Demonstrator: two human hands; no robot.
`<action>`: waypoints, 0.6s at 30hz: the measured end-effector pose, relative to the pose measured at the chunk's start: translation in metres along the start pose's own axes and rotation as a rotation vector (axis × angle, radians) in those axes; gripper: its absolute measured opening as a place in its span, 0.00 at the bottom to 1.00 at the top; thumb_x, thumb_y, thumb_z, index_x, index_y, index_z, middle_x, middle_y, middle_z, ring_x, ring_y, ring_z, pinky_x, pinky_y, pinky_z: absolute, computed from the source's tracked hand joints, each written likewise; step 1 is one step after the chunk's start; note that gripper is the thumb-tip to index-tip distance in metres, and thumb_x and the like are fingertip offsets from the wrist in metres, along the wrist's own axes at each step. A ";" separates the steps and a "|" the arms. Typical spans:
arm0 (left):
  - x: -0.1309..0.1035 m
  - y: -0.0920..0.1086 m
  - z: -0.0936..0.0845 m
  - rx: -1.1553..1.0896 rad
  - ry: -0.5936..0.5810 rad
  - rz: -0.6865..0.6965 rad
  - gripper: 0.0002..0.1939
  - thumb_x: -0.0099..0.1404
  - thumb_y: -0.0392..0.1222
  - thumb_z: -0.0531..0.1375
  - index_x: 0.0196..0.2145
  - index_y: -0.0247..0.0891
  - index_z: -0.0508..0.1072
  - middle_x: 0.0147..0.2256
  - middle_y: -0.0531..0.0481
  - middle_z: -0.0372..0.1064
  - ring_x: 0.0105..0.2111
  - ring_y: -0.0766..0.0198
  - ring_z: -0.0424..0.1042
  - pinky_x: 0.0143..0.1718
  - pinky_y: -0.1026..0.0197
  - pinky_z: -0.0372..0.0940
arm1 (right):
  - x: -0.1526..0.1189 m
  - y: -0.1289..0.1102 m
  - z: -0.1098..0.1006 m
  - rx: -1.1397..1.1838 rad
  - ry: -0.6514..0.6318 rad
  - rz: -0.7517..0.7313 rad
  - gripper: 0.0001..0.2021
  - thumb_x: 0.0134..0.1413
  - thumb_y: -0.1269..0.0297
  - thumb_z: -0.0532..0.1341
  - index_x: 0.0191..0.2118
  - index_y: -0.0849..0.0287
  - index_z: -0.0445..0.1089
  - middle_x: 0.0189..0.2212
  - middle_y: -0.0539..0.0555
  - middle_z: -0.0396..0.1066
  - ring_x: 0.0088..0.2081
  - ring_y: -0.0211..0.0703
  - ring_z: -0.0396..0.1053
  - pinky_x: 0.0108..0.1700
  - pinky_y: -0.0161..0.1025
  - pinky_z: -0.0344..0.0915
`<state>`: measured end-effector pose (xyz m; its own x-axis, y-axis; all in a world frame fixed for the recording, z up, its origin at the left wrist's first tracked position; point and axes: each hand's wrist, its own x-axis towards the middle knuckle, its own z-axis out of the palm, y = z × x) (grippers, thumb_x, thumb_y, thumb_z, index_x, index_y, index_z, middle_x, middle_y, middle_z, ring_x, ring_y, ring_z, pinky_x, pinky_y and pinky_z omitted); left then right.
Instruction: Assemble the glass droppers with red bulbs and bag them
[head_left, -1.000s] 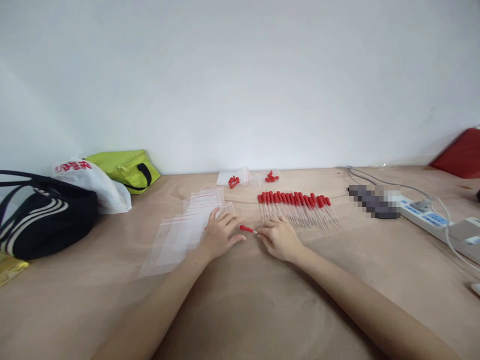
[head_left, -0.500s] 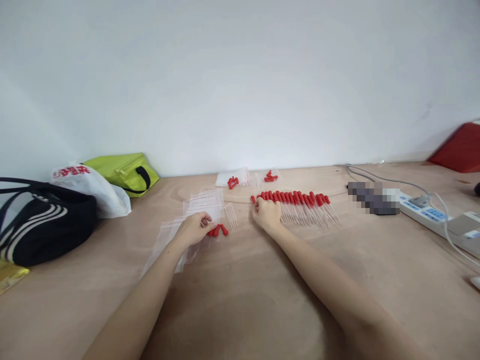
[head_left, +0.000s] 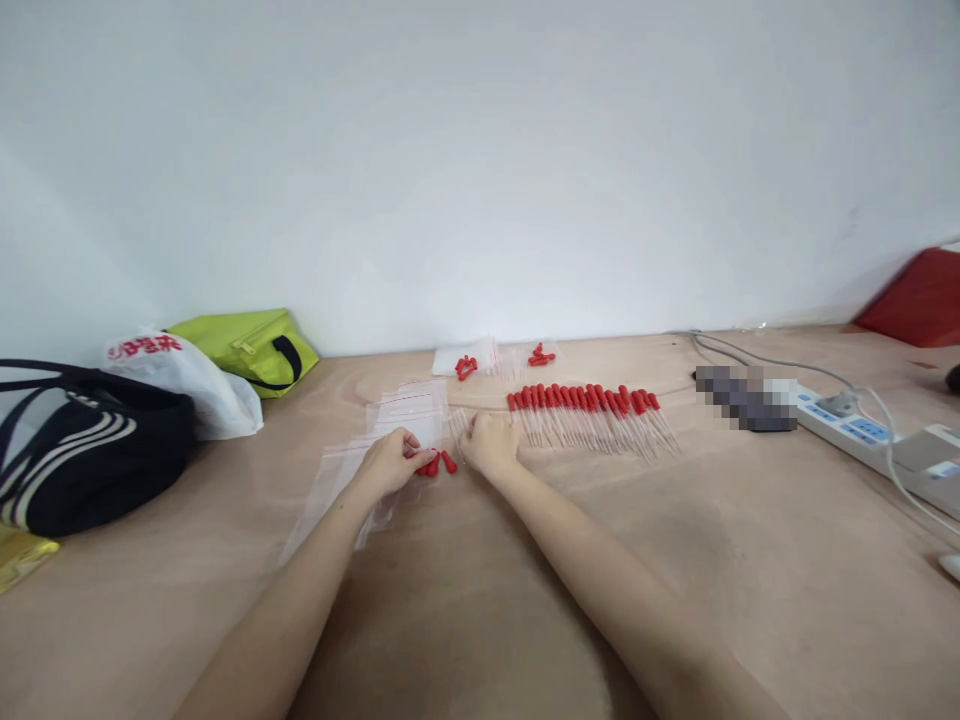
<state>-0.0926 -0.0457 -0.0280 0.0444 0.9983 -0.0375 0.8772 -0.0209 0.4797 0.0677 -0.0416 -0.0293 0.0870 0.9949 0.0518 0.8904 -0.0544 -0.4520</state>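
My left hand [head_left: 391, 460] is closed beside several loose red rubber bulbs [head_left: 448, 462]; what its fingertips hold is too small to make out. My right hand [head_left: 487, 443] has its fingers together over a few thin clear tubes [head_left: 458, 424], and whatever it pinches is hidden. To its right lies a long row of droppers, red bulbs [head_left: 574, 397] at the back and clear tubes toward me. Clear zip bags [head_left: 409, 405] lie overlapped behind and under my left hand.
Near the wall are more bags [head_left: 448, 358] and red bulbs [head_left: 541, 355]. A black bag [head_left: 97, 450], a white plastic bag [head_left: 202, 385] and a green bag [head_left: 259, 345] stand left. At right are a power strip [head_left: 855, 425], cables and a blurred dark object [head_left: 739, 398].
My right hand has moved left from the row's left end to the loose tubes. The leftmost dropper of the row now shows whole. My left hand has barely moved.
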 end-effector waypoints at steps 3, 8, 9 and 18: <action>0.001 0.000 -0.001 -0.006 0.049 0.035 0.14 0.51 0.49 0.59 0.32 0.38 0.63 0.25 0.53 0.69 0.25 0.63 0.69 0.25 0.66 0.58 | 0.001 -0.006 0.002 0.023 -0.063 0.047 0.11 0.46 0.64 0.57 0.35 0.62 0.71 0.33 0.62 0.72 0.38 0.47 0.69 0.40 0.41 0.58; 0.003 0.005 -0.001 -0.002 0.172 0.054 0.12 0.54 0.47 0.57 0.34 0.37 0.67 0.27 0.51 0.70 0.26 0.62 0.69 0.27 0.64 0.60 | 0.003 -0.005 -0.001 0.034 -0.090 0.060 0.12 0.47 0.60 0.58 0.35 0.61 0.72 0.32 0.62 0.72 0.37 0.47 0.69 0.36 0.38 0.59; 0.002 0.008 0.000 0.005 0.211 0.070 0.12 0.55 0.46 0.56 0.35 0.37 0.68 0.28 0.50 0.70 0.27 0.62 0.69 0.28 0.63 0.60 | 0.003 -0.004 -0.003 0.033 -0.087 0.059 0.13 0.48 0.59 0.57 0.35 0.62 0.72 0.33 0.62 0.72 0.37 0.47 0.69 0.36 0.38 0.59; -0.024 0.041 0.036 0.064 0.349 0.573 0.11 0.63 0.39 0.50 0.36 0.38 0.71 0.34 0.47 0.69 0.33 0.62 0.68 0.36 0.60 0.61 | -0.022 0.069 -0.030 -0.016 0.137 -0.319 0.12 0.54 0.68 0.50 0.38 0.56 0.69 0.37 0.56 0.69 0.41 0.44 0.63 0.41 0.40 0.51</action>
<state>-0.0406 -0.0726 -0.0391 0.3633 0.7876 0.4977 0.7882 -0.5446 0.2865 0.1410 -0.0696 -0.0347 -0.1386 0.9411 0.3083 0.8890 0.2554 -0.3801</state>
